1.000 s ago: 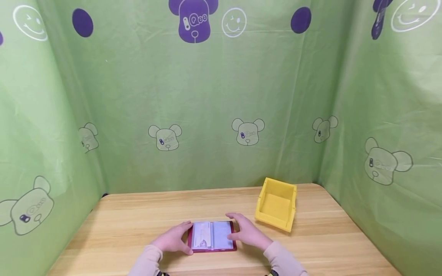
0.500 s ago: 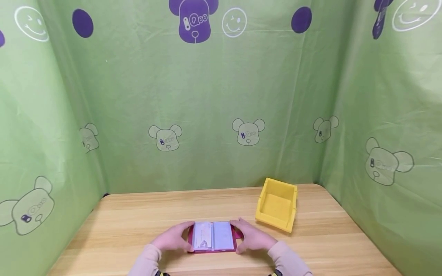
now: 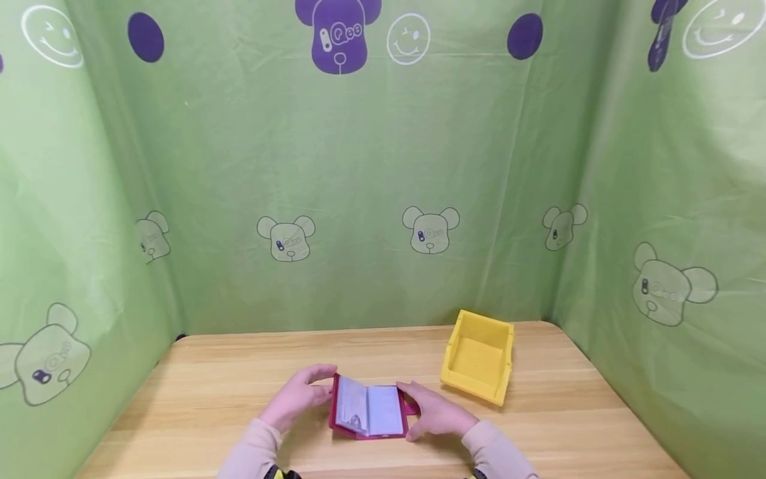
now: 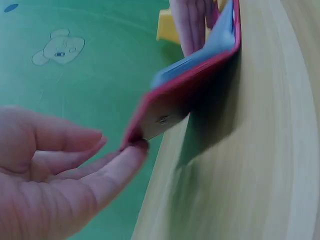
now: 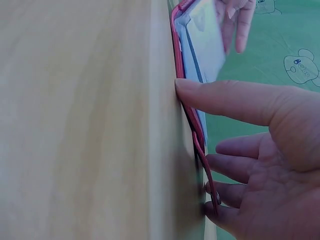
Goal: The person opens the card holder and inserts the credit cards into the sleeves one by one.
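Observation:
A red card holder (image 3: 383, 437) lies spread on the table, with clear sleeves and a card inside its left half. That left cover tilts up off the wood, and its outer face (image 4: 167, 112) shows a small metal snap. My left hand (image 3: 297, 397) is at the raised edge; in the left wrist view one fingertip touches the cover's corner, the other fingers apart from it. My right hand (image 3: 439, 410) holds the right half across its width, thumb at the near edge and fingers at the far side. A red closure strap (image 5: 204, 162) sticks out beneath that palm, by the fingers.
A yellow plastic bin (image 3: 477, 362) stands at the back right of the wooden table (image 3: 239, 366). Green printed curtains (image 3: 359, 146) enclose the back and both sides.
The card holder's left cover has risen from flat to tilted, with my left hand moving up alongside it. My right hand has shifted rightward from over the sleeve to the holder's right edge.

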A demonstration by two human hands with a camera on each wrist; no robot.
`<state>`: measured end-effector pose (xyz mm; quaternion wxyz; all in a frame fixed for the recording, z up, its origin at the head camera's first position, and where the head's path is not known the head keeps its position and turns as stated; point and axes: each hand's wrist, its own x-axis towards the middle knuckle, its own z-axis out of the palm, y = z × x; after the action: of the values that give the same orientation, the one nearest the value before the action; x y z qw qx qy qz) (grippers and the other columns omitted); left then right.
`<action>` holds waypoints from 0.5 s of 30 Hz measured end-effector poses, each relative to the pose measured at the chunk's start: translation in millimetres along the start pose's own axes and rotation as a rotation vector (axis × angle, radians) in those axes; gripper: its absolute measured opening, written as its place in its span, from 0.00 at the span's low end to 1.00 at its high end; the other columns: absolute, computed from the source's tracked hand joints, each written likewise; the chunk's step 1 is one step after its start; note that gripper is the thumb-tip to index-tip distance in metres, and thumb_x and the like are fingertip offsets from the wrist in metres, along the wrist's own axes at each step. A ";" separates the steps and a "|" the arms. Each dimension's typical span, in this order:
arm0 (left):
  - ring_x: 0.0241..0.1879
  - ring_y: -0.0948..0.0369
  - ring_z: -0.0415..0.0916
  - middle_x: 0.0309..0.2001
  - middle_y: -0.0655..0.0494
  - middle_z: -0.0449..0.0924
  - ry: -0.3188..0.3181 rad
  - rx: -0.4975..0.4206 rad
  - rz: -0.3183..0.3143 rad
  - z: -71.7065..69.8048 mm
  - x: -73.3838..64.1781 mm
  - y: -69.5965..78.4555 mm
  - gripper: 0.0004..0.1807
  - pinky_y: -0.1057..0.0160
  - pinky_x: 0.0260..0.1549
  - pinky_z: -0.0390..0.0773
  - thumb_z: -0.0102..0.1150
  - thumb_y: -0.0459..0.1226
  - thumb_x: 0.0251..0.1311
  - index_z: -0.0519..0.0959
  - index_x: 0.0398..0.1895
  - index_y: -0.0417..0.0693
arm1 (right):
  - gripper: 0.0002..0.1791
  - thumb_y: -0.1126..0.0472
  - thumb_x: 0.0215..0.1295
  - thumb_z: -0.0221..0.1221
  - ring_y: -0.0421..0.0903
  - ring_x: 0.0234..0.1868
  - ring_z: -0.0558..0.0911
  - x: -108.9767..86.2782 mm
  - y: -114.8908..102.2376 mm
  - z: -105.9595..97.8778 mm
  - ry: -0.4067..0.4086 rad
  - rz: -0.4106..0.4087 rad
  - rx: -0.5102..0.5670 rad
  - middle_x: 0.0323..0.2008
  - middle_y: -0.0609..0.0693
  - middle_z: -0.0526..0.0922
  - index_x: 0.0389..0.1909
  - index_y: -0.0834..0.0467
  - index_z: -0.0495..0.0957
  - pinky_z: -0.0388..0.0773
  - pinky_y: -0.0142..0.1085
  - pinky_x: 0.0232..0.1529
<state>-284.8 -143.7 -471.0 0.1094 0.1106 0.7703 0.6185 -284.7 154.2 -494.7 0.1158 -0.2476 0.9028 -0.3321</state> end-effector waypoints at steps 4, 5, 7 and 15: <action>0.55 0.44 0.79 0.63 0.28 0.68 0.006 -0.090 0.036 12.4 8.3 2.6 0.34 0.56 0.54 0.83 0.54 0.21 0.52 0.62 0.67 0.27 | 0.56 0.61 0.38 0.73 0.71 0.72 0.57 -0.1 0.7 -0.3 0.002 -0.003 -0.004 0.70 0.70 0.61 0.72 0.67 0.57 0.55 0.66 0.71; 0.54 0.44 0.80 0.63 0.28 0.69 0.006 -0.095 0.046 16.7 10.1 3.2 0.34 0.57 0.53 0.83 0.54 0.20 0.52 0.62 0.67 0.27 | 0.56 0.60 0.39 0.73 0.71 0.72 0.58 -0.2 0.7 -0.4 0.001 -0.003 -0.008 0.71 0.69 0.61 0.72 0.67 0.57 0.55 0.66 0.71; 0.52 0.45 0.81 0.61 0.28 0.71 -0.003 -0.084 0.057 26.3 13.6 3.4 0.33 0.58 0.50 0.85 0.55 0.20 0.52 0.63 0.66 0.27 | 0.56 0.60 0.39 0.73 0.70 0.72 0.58 0.1 1.3 -0.5 -0.003 -0.004 -0.012 0.71 0.69 0.61 0.72 0.67 0.57 0.56 0.64 0.71; 0.52 0.44 0.78 0.53 0.37 0.80 -0.057 0.328 0.134 63.1 23.5 7.0 0.29 0.46 0.53 0.81 0.67 0.27 0.49 0.74 0.58 0.34 | 0.57 0.61 0.38 0.73 0.66 0.67 0.68 -0.6 2.3 -1.6 -0.009 -0.047 0.043 0.67 0.68 0.67 0.72 0.67 0.56 0.62 0.64 0.68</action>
<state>-287.6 -76.4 -478.2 0.0704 0.1955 0.8483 0.4870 -285.6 156.9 -495.0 0.1173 -0.2677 0.8889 -0.3529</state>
